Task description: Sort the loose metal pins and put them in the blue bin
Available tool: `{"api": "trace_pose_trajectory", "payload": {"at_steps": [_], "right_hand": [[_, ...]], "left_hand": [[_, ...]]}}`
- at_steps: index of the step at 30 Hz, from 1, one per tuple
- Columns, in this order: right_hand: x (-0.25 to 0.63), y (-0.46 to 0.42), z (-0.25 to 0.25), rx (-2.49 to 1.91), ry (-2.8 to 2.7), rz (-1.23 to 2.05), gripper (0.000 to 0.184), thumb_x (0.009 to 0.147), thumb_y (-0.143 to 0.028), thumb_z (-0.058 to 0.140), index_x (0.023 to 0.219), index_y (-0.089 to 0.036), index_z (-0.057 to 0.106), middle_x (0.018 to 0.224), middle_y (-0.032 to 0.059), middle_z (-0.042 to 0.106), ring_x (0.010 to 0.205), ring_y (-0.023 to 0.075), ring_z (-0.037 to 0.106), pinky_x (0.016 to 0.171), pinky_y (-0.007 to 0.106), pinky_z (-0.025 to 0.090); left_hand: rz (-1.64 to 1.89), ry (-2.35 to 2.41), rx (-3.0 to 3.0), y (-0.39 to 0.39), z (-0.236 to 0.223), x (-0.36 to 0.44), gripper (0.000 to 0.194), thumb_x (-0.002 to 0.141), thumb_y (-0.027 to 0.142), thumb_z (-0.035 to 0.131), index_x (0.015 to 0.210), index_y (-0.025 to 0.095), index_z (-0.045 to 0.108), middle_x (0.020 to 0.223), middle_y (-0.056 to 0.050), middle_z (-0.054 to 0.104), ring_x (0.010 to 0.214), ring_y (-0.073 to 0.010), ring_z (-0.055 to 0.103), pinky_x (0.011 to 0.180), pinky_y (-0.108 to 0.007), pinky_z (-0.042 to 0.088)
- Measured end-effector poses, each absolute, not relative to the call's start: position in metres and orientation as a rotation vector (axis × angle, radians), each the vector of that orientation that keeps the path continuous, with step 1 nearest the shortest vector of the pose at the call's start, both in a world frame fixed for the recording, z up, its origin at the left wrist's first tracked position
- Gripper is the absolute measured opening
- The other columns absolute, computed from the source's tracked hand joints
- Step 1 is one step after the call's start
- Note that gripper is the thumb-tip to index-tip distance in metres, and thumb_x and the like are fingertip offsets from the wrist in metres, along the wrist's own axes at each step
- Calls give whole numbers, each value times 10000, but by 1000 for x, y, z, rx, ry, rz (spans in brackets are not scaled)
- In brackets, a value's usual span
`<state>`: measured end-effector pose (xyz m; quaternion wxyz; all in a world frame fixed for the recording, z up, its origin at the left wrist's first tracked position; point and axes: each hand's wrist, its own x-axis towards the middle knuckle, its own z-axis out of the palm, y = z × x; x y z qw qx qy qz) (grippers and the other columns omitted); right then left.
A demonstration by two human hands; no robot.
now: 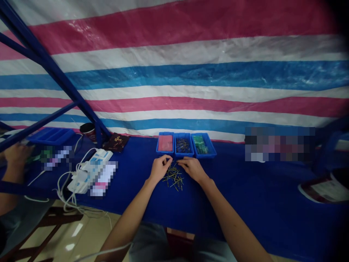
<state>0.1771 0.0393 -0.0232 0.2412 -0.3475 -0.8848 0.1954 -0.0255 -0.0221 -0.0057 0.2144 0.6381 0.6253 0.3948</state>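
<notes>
My left hand is closed in a pinch, thumb against fingers, just in front of the blue trays. Across a small gap, my right hand also pinches. Whatever lies between the fingertips of either hand is too small to make out. Below and between both hands spreads a loose pile of thin, dark and yellowish pin-like pieces. Behind the hands stand three small blue trays: the left one holds a pink block or stack, the middle one dark thin pieces, the right one green packets.
On the left lie a white power strip with tangled cables and a dark brown packet. Another person's hand works beyond the blue frame, near a blue divided tray. A striped sheet hangs behind the table.
</notes>
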Motion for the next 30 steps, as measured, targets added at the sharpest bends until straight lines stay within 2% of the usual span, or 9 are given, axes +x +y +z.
{"api": "trace_pose_trajectory", "payload": {"at_steps": [4, 12, 17, 21, 26, 30], "right_hand": [[176, 36, -23, -963, -2419, 506, 233, 996, -275, 528, 1039, -265, 757, 898, 23, 704, 810, 150, 661, 733, 230, 446], [174, 31, -20, -1064, -2408, 460, 228, 1002, -284, 509, 1015, -249, 734, 912, 23, 700, 815, 152, 652, 726, 231, 436], [175, 28, -21, -1078, -2401, 482, 193, 996, -242, 507, 1014, -237, 699, 986, 23, 709, 918, 162, 661, 790, 234, 444], [176, 27, -20, -1086, -2382, 506, 169, 989, -225, 510, 1011, -230, 677, 987, 27, 711, 901, 163, 663, 784, 241, 453], [177, 30, -22, -1071, -2356, 535, 201, 986, -272, 515, 1029, -235, 708, 978, 39, 718, 874, 174, 674, 782, 259, 485], [177, 31, -23, -1072, -2348, 543, 223, 983, -291, 526, 1093, -260, 718, 1035, 38, 724, 949, 192, 679, 835, 279, 501]], "left_hand": [[1108, 1718, 1787, -23, -7, -26, 256, 929, 367, 550, 935, 193, 737, 552, 58, 472, 541, -101, 462, 592, -211, 337], [1055, 1746, 1804, -23, -8, -25, 297, 932, 420, 539, 940, 197, 735, 550, 57, 446, 530, -106, 448, 585, -220, 324], [1014, 1770, 1820, -22, -6, -25, 300, 937, 411, 527, 956, 202, 742, 561, 50, 471, 544, -110, 461, 593, -219, 329], [991, 1765, 1828, -23, -5, -25, 319, 944, 417, 512, 964, 198, 743, 558, 44, 488, 546, -117, 478, 591, -222, 334], [960, 1781, 1855, -23, -5, -24, 303, 949, 409, 511, 947, 215, 744, 575, 35, 542, 548, -121, 505, 594, -224, 343], [918, 1813, 1882, -23, -5, -22, 268, 948, 384, 520, 931, 238, 745, 580, 35, 570, 550, -125, 528, 587, -224, 334]]}}
